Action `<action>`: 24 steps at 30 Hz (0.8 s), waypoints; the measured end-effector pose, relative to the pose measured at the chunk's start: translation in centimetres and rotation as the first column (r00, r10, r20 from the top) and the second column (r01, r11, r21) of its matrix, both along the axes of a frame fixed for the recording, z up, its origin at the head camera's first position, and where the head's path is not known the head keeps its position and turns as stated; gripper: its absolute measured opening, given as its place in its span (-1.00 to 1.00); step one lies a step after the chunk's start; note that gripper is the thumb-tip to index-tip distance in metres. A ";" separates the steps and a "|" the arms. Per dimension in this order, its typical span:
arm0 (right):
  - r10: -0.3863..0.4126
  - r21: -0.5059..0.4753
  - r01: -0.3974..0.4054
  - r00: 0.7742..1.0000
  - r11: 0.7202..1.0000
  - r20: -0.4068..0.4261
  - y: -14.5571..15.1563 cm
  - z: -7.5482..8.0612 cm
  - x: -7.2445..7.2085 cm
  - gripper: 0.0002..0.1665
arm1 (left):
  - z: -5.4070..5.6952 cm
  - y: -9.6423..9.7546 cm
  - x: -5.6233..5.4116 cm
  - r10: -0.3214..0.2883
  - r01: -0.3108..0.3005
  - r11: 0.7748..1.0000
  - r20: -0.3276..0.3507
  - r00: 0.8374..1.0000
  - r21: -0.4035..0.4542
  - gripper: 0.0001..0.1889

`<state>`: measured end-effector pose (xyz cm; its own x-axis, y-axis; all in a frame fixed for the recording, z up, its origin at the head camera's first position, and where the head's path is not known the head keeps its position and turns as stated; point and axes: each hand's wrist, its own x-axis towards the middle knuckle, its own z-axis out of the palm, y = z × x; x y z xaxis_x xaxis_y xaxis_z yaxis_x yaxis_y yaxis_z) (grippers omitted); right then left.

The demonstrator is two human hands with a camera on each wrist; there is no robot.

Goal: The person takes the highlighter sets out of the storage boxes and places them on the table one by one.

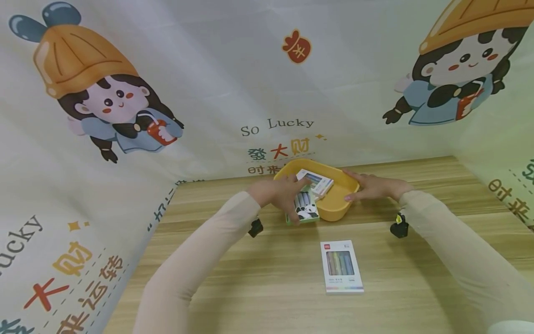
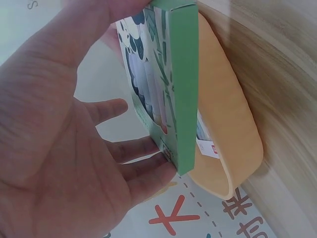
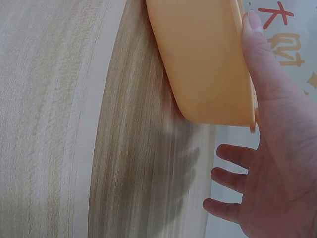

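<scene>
In the head view my left hand point(image 1: 280, 192) grips a green box with pandas on it point(image 1: 306, 211), and pens show through its window. In the left wrist view the thumb is at one end of the green box point(image 2: 184, 94) and fingertips are at the other. This box is tilted at the left side of a yellow plastic tub point(image 1: 339, 214). My right hand point(image 1: 377, 186) pinches the tub's right rim, thumb on the near side, other fingers spread outside in the right wrist view. Inside the tub lies a white box with a window point(image 1: 325, 185).
Nearer on the wooden table point(image 1: 267, 278) lies a white box of coloured sticks point(image 1: 342, 267), window up. A printed cloth point(image 1: 217, 93) rises behind the tub and along both sides. Dark wrist devices hang below both wrists.
</scene>
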<state>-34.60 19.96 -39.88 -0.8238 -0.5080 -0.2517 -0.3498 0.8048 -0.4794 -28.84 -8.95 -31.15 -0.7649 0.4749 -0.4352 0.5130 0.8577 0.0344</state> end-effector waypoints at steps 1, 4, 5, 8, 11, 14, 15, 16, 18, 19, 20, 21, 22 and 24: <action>0.000 0.001 0.000 1.000 1.000 -0.001 0.0 0.0 0.0 0.24 | 0.0 0.0 0.1 0.001 -0.001 1.000 0.001 1.000 0.003 0.22; 0.001 0.000 -0.001 1.000 1.000 -0.003 0.1 -0.1 -0.1 0.26 | -0.2 -0.1 0.3 0.000 0.000 1.000 -0.001 1.000 0.007 0.22; 0.001 -0.002 -0.001 1.000 1.000 -0.003 0.1 -0.1 -0.1 0.26 | -0.3 -0.1 0.3 -0.001 0.001 1.000 -0.003 1.000 0.005 0.21; 0.003 -0.009 -0.003 1.000 1.000 -0.003 0.2 -0.2 -0.2 0.27 | -0.7 -0.2 0.5 -0.014 0.013 1.000 -0.017 1.000 -0.019 0.20; 0.005 -0.007 -0.005 1.000 1.000 -0.006 0.2 -0.2 -0.2 0.27 | -1.0 -0.4 0.8 -0.024 0.023 0.999 -0.021 0.999 -0.044 0.20; 0.006 0.001 -0.006 1.000 1.000 -0.012 0.2 -0.2 -0.2 0.27 | -1.2 -0.5 1.1 -0.034 0.033 0.998 -0.018 0.999 -0.048 0.19; 0.007 0.001 -0.007 1.000 1.000 -0.014 0.2 -0.2 -0.2 0.27 | -1.2 -0.5 1.2 -0.038 0.037 0.998 -0.017 0.999 -0.049 0.19; 0.009 0.002 -0.009 1.000 1.000 -0.015 0.2 -0.2 -0.3 0.27 | -1.2 -0.5 1.2 -0.045 0.044 0.998 -0.019 0.999 -0.051 0.19; 0.011 0.000 -0.011 1.000 1.000 -0.014 0.2 -0.2 -0.3 0.27 | -1.3 -0.6 1.4 -0.051 0.050 0.998 -0.018 0.999 -0.047 0.20; 0.012 -0.001 -0.012 1.000 1.000 -0.013 0.2 -0.2 -0.3 0.27 | -1.3 -0.6 1.4 -0.054 0.053 0.998 -0.018 0.998 -0.045 0.21; 0.014 -0.003 -0.014 1.000 1.000 -0.013 0.2 -0.2 -0.3 0.27 | -1.3 -0.6 1.5 -0.057 0.056 0.998 -0.018 0.998 -0.042 0.21; 0.016 -0.004 -0.016 1.000 1.000 -0.013 0.2 -0.3 -0.3 0.27 | -1.3 -0.7 1.6 -0.059 0.058 0.998 -0.017 0.998 -0.038 0.21; 0.019 -0.005 -0.019 1.000 1.000 -0.013 0.2 -0.3 -0.3 0.27 | -1.4 -0.7 1.7 -0.061 0.060 0.998 -0.018 0.998 -0.036 0.22; 0.023 -0.008 -0.023 1.000 1.000 -0.014 0.2 -0.3 -0.4 0.26 | -1.4 -0.7 1.8 -0.066 0.066 0.997 -0.016 0.998 -0.028 0.22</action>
